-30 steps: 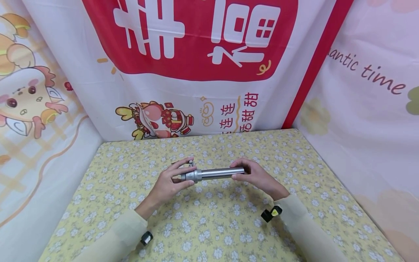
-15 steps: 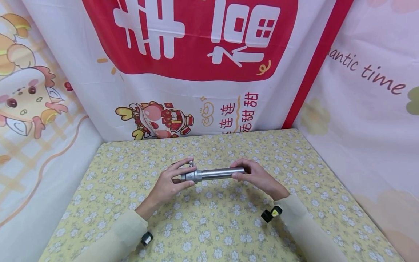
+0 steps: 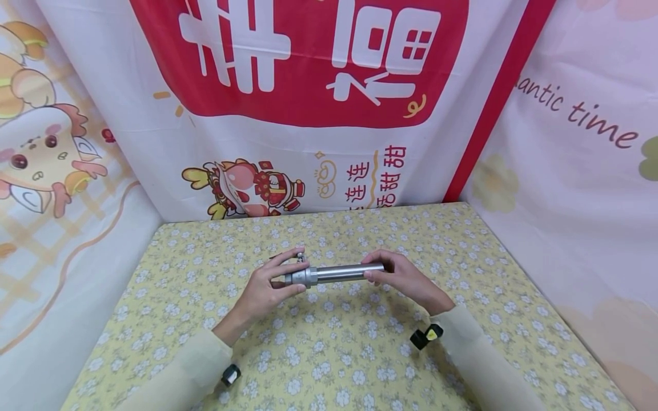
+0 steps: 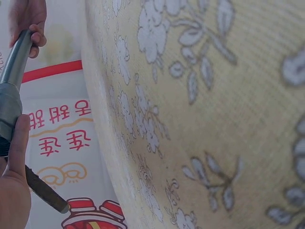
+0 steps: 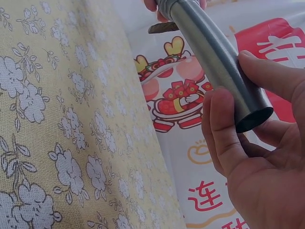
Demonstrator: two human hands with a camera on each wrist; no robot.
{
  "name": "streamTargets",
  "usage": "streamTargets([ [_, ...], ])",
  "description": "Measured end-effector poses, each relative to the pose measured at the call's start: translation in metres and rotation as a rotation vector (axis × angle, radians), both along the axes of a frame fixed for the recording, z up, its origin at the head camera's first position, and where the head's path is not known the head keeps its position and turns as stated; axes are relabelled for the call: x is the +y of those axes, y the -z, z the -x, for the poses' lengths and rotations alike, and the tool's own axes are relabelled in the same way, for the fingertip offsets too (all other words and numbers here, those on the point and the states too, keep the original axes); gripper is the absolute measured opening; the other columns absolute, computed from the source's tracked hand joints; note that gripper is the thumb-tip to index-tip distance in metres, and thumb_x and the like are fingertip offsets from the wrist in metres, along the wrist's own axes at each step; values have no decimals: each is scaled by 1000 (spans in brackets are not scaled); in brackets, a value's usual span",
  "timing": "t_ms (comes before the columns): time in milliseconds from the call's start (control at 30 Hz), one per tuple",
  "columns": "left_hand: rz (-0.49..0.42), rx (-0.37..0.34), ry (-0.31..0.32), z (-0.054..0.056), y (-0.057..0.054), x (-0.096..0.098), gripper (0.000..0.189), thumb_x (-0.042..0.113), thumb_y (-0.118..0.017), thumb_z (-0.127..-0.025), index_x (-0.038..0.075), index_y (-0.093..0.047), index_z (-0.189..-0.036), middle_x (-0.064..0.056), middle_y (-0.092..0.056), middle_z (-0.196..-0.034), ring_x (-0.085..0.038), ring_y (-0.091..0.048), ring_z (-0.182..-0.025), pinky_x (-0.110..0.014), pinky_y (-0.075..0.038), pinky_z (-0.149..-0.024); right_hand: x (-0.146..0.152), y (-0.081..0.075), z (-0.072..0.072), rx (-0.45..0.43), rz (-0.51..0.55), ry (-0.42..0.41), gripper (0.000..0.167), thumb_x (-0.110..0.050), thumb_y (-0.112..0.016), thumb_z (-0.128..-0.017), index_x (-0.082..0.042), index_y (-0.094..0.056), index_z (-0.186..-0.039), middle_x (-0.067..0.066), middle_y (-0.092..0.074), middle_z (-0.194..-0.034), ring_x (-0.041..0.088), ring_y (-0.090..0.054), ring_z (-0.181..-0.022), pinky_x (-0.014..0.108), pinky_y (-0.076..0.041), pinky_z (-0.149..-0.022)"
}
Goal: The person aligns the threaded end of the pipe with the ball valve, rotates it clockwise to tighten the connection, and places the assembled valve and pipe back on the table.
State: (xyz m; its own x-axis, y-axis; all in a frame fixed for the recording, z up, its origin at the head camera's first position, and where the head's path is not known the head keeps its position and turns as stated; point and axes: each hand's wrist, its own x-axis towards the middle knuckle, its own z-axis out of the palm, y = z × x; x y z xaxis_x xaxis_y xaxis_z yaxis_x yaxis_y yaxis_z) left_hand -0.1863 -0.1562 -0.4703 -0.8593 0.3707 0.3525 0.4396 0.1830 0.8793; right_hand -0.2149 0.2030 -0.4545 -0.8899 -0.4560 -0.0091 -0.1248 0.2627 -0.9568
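A smooth metal pipe (image 3: 341, 273) is joined to a metal ball valve (image 3: 303, 277), and together they lie nearly level across the head view above the cloth. My left hand (image 3: 264, 288) grips the valve body at the left end, thumb on the near side and fingers over the far side. A dark lever handle (image 4: 45, 191) sticks out past that hand in the left wrist view. At the other end, my right hand (image 3: 396, 275) holds the pipe between thumb and fingers. The pipe's hollow open end (image 5: 255, 119) faces the right wrist camera.
Yellow flowered cloth (image 3: 329, 354) covers the table. A printed white and red curtain (image 3: 308, 137) hangs at its back edge, with more printed curtains on the left (image 3: 103, 171) and right (image 3: 565, 171).
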Motion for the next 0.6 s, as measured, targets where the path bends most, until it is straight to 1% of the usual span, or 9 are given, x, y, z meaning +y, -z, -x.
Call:
streamTargets([
  [133, -2, 3, 2, 0, 1, 0, 47, 6, -84, -96, 13, -74, -142, -6, -48, -171, -38, -53, -149, -24, -64, -94, -1, 1, -1, -1, 2, 8, 33, -32, -76, -106, -13, -70, -133, 13, -68, -115, 27, -60, -93, 35, -56, -79],
  [233, -4, 8, 5, 0, 1, 0, 48, 6, -83, -96, 12, -74, -143, -7, -48, -171, -38, -53, -149, -24, -64, -94, -1, 1, -1, 4, 13, 5, 39, -31, -76, -106, -9, -67, -136, 13, -68, -120, 26, -62, -96, 42, -59, -84],
  [300, -5, 10, 5, 0, 1, 0, 48, 6, -83, -96, 11, -74, -143, -7, -48, -171, -39, -53, -149, -24, -64, -94, -1, 1, -1, 11, 22, -3, 41, -28, -77, -105, -7, -64, -138, 15, -67, -124, 27, -63, -99, 45, -59, -87],
  [367, -5, 12, 4, 1, 1, 0, 48, 6, -83, -97, 11, -74, -143, -7, -48, -171, -39, -53, -149, -24, -64, -94, -1, 1, -1, 17, 29, -11, 41, -24, -78, -104, -6, -63, -138, 16, -66, -126, 27, -64, -101, 44, -59, -87],
  [467, -5, 13, 1, 0, 1, -1, 48, 6, -83, -97, 11, -73, -143, -6, -48, -171, -39, -53, -148, -24, -64, -95, -1, 2, 0, 19, 37, -25, 38, -15, -79, -102, -9, -63, -135, 18, -64, -130, 28, -65, -106, 38, -60, -88],
  [600, -8, 8, 4, 0, 1, -1, 48, 5, -83, -97, 9, -73, -144, -7, -47, -171, -39, -53, -149, -24, -64, -94, -1, 2, 0, 21, 43, -35, 37, -10, -79, -102, -10, -63, -135, 18, -62, -133, 28, -66, -109, 33, -61, -87],
])
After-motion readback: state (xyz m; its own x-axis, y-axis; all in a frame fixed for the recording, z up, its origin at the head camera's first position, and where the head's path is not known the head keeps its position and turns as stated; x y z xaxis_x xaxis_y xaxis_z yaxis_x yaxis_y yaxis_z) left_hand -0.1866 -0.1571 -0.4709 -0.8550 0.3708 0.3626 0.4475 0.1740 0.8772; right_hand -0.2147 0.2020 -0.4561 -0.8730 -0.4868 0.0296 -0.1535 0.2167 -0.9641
